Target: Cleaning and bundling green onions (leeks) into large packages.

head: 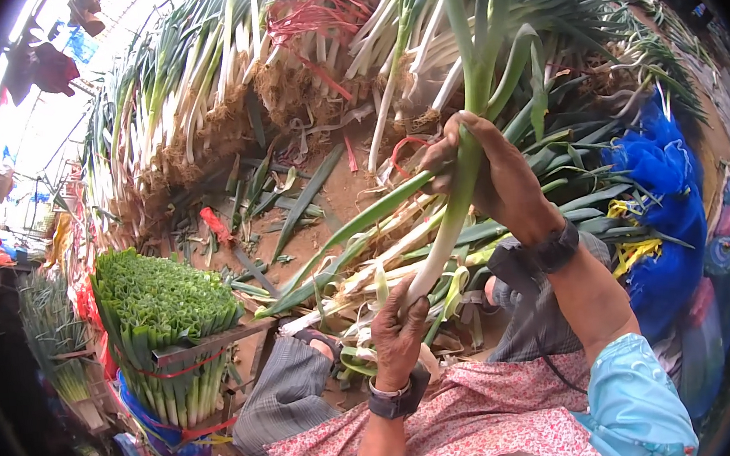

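Note:
A thick Welsh onion or leek stalk (449,230) slants up in front of me, its green leaves reaching the top of the view. My left hand (398,337) grips the white root end, above the apron. Higher up, where white turns to green, my right hand (492,176) is wrapped around the same stalk. One long outer leaf (352,229) hangs away from the stalk to the lower left, beside the right hand's fingers. Beneath the hands lie loose stalks and peeled leaves (400,251) on the ground; the stalk's root tip is hidden by my left hand.
Rooted stalks (207,98) are piled in a long row at the back, with red plastic twine (321,8) on top. A trimmed, tied bundle (164,300) stands at left. A red-handled knife (214,224) lies on the ground. Blue netting (661,219) is at right.

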`<state>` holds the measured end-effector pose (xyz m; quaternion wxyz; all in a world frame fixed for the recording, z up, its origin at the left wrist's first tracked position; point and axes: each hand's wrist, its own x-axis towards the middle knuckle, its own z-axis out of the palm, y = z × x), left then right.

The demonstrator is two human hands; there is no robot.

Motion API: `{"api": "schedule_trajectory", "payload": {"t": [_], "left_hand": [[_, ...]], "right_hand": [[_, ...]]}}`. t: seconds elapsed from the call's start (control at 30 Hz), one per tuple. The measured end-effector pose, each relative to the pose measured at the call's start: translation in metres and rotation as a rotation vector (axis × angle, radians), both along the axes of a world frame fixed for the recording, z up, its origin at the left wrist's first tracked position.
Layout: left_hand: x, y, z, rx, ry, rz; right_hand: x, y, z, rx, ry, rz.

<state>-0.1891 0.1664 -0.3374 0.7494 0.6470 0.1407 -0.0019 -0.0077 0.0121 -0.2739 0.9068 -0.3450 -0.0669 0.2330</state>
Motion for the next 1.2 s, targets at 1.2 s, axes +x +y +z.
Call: {"api": "schedule_trajectory", "payload": {"t": [1.2], "left_hand": [[0.009,0.087,-0.067,1.235,0.173,-0.199]], "right_hand": [[-0.004,-0.001,0.014,-0.009,-0.129,-0.114]]}}
